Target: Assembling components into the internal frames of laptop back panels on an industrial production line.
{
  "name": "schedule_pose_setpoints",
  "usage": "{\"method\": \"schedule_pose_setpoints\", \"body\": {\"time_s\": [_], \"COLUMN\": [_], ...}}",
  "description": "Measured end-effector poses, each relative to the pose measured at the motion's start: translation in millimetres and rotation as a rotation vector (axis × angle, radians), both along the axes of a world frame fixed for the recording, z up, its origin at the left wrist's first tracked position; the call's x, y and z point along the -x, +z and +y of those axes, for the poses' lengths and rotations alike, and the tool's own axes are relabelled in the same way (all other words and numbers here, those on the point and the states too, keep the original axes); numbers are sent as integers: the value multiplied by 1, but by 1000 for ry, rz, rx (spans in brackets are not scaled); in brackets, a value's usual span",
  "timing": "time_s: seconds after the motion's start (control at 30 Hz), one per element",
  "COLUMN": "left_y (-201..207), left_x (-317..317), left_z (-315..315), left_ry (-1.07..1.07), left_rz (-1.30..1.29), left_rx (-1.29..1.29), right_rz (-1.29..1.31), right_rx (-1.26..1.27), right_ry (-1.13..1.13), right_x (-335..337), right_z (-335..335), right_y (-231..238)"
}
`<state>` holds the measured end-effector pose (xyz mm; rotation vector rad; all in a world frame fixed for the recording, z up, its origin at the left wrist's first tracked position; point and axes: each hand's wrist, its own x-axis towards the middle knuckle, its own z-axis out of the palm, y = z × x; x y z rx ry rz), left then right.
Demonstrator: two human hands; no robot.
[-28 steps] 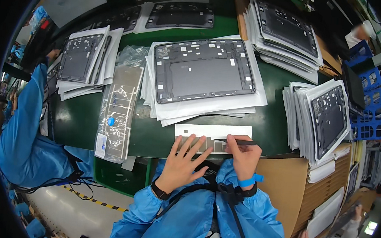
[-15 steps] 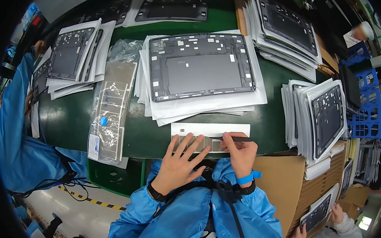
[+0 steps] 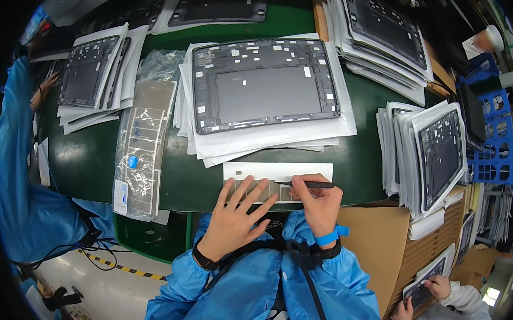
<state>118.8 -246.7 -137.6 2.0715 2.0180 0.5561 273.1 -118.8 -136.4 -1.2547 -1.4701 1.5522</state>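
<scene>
A white backing sheet (image 3: pixel 303 170) with a row of grey rectangular stickers lies near the table's front edge. My left hand (image 3: pixel 231 229) rests on its left part, palm down with the fingers spread. In my right hand (image 3: pixel 322 215) black tweezers (image 3: pixel 321 185) are pinched between thumb and fingers, their tip pointing left over the stickers. Just beyond the sheet, a dark tablet back housing (image 3: pixel 267 92) with small white labels lies on a stack of white foam sleeves (image 3: pixel 239 147).
A clear plastic bag (image 3: pixel 141 152) of sticker sheets lies to the left. Stacked housings stand at left (image 3: pixel 87 74), far right (image 3: pixel 387 35) and right (image 3: pixel 441 155). A co-worker's blue sleeve (image 3: pixel 17 143) is at left; another person's hands (image 3: pixel 435 286) hold a panel at lower right.
My right hand and the tweezers have shifted slightly left along the sticker row. My left hand stays spread on the sheet. The lower-right person's far hand has moved onto the panel.
</scene>
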Motion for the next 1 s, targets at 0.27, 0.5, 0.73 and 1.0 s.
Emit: {"method": "schedule_pose_setpoints", "body": {"time_s": [0.27,0.5,0.73,1.0], "left_y": [0,6,26,105], "left_x": [-1,-2,14,61], "left_z": [-1,1,-6,115], "left_ry": [4,9,28,-204], "left_rz": [0,-6,42,153], "left_rx": [7,6,66,-70], "right_rz": [74,89,186,213], "right_rx": [104,58,-127,-332], "right_ry": [-14,-16,-121,-79], "right_x": [0,0,-19,28], "right_z": [0,-4,60,196], "right_y": [4,8,62,90]}}
